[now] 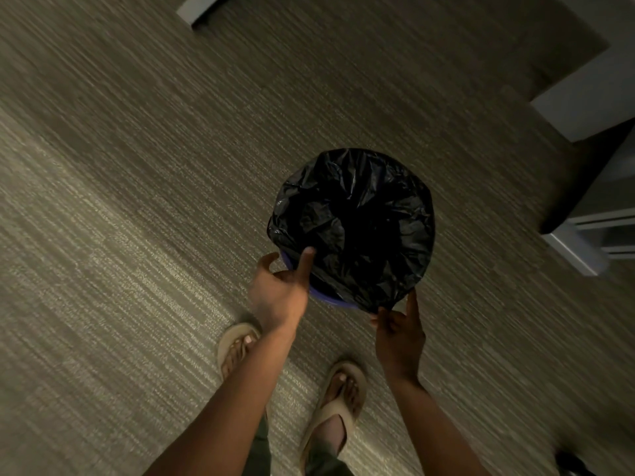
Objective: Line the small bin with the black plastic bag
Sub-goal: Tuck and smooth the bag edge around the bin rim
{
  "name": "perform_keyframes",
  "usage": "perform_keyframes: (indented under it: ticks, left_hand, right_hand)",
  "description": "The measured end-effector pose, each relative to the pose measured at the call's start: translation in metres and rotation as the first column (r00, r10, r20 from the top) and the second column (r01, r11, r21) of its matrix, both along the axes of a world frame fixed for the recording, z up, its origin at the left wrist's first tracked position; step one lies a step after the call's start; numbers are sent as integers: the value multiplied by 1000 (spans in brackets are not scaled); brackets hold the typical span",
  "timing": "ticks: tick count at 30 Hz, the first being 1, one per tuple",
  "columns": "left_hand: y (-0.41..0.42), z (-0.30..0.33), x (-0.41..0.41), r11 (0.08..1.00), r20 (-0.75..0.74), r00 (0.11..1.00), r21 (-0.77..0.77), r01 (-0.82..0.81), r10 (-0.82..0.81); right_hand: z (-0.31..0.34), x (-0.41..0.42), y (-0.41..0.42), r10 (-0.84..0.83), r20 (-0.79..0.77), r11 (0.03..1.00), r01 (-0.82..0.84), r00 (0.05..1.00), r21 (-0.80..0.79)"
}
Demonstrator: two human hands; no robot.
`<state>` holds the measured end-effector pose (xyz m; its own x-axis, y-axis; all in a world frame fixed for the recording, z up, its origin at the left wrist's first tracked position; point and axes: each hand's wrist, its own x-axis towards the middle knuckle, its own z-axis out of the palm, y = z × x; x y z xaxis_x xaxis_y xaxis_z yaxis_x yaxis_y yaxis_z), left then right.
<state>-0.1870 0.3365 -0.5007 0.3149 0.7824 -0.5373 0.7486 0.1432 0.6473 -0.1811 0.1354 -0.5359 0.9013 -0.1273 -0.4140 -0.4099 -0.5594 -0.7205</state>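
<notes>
A small round bin stands on the floor, seen from above; only a strip of its purple rim [330,298] shows at the near side. The black plastic bag [354,218] covers its mouth and hangs down inside, folded over most of the rim. My left hand [280,290] is at the near-left rim, with the thumb pressing on the bag and the fingers curled outside the bin. My right hand [398,329] pinches the bag's edge at the near-right rim.
Grey-brown striped carpet [137,201] lies all around the bin. White furniture legs and a base [584,108] stand at the right, with another white piece [199,8] at the top. My sandalled feet [340,396] are just behind the bin.
</notes>
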Motion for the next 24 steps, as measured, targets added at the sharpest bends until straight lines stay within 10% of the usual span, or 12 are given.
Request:
perform_keyframes:
  ticks: [24]
  left_hand:
    - [19, -49, -36, 925, 130, 979, -366, -101, 158]
  right_hand:
    - [-20, 0, 21, -165, -233, 978, 190, 958, 91]
